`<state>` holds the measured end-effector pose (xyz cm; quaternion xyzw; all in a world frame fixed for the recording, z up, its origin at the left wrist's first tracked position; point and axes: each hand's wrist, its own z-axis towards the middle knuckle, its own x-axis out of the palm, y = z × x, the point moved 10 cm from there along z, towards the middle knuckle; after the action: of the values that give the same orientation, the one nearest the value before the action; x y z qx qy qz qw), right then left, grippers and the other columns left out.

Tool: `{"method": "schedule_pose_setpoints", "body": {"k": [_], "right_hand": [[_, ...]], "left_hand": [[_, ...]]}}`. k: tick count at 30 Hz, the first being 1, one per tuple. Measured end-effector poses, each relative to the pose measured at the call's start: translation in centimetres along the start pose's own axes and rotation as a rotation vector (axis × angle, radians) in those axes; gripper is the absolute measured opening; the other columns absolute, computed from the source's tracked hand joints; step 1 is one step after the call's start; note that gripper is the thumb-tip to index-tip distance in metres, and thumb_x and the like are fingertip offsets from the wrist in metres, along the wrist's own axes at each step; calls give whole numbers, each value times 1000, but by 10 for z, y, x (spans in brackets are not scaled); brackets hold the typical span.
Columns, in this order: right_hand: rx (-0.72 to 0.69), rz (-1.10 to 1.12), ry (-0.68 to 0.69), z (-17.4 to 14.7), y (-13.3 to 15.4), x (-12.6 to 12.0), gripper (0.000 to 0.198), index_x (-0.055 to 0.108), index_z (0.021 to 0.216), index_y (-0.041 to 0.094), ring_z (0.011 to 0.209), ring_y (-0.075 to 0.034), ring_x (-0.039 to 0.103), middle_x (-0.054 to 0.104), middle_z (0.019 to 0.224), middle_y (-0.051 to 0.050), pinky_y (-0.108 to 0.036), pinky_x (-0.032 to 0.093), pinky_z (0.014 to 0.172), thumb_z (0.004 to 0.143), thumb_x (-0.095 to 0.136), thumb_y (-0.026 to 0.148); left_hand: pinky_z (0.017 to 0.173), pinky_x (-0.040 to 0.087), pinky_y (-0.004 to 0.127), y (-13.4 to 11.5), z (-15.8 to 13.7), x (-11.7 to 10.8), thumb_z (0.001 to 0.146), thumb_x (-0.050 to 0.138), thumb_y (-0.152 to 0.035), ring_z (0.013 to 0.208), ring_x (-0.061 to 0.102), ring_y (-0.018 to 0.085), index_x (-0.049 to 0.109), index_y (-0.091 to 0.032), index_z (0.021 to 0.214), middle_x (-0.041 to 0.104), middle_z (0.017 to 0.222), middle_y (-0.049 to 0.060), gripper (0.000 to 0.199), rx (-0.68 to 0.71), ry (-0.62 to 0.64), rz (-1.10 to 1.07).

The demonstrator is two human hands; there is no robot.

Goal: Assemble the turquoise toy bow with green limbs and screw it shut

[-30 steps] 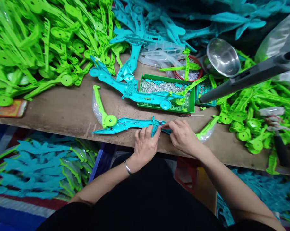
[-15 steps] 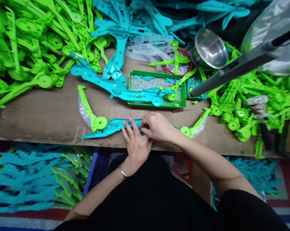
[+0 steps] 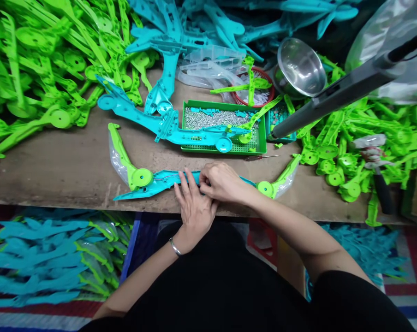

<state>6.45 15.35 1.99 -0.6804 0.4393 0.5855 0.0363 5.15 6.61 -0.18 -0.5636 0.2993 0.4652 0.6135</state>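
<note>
In front of me at the table's near edge lies a long blue plastic shell (image 3: pixel 159 185) with a thin wire along its inside. A green arm-like part (image 3: pixel 141 178) with a clear plastic fin joins its left end. A similar green part (image 3: pixel 265 188) sits at the right end. My left hand (image 3: pixel 196 205) rests flat across the shell's middle, fingers stretched out. Against it, my right hand (image 3: pixel 222 183) presses on the shell with curled, pinched fingers. Whatever is between those fingertips is hidden.
Beyond the shell, a larger blue frame (image 3: pixel 194 137) overlaps a green tray (image 3: pixel 224 150) of small screws. A screwdriver (image 3: pixel 260 157) lies nearby. Green parts (image 3: pixel 61 117) heap at left and right. A grey pole-like tool (image 3: pixel 336 97) slants in from the right, near a metal bowl (image 3: pixel 301 69).
The view has shifted slightly. Both hands stay on the middle of the blue shell, in nearly the same pose.
</note>
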Motion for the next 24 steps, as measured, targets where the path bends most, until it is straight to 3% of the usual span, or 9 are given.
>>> {"method": "schedule_pose_setpoints", "body": {"k": [6, 15, 20, 24], "right_hand": [[3, 16, -18, -2, -3, -2, 17, 73, 87, 13, 76, -18, 60, 72, 85, -9, -29, 35, 69, 83, 57, 16], [20, 53, -20, -2, -3, 0, 18, 75, 83, 16, 70, -15, 58, 72, 82, -6, -28, 32, 65, 82, 56, 18], [53, 0, -3, -2, -2, 1, 16, 72, 82, 14, 71, -16, 57, 72, 84, -7, -29, 29, 65, 83, 57, 20], [55, -8, -9, -3, -2, 1, 15, 71, 85, 14, 72, -16, 58, 72, 86, -7, -30, 28, 66, 84, 57, 20]], "left_hand": [[119, 15, 70, -4, -1, -1, 92, 63, -38, 152, -3, 47, 50, -16, 144, -14, 165, 19, 59, 59, -43, 39], [119, 18, 68, -4, -1, -2, 89, 65, -38, 152, 1, 47, 35, -10, 152, -18, 163, 24, 75, 73, -89, 51], [120, 17, 68, -3, -1, -2, 92, 61, -39, 153, 0, 45, 26, -7, 156, -10, 164, 26, 80, 63, -83, 37], [120, 16, 67, -4, -1, -5, 93, 59, -42, 153, 4, 44, 35, -7, 151, 4, 165, 27, 73, 57, -103, 21]]}}
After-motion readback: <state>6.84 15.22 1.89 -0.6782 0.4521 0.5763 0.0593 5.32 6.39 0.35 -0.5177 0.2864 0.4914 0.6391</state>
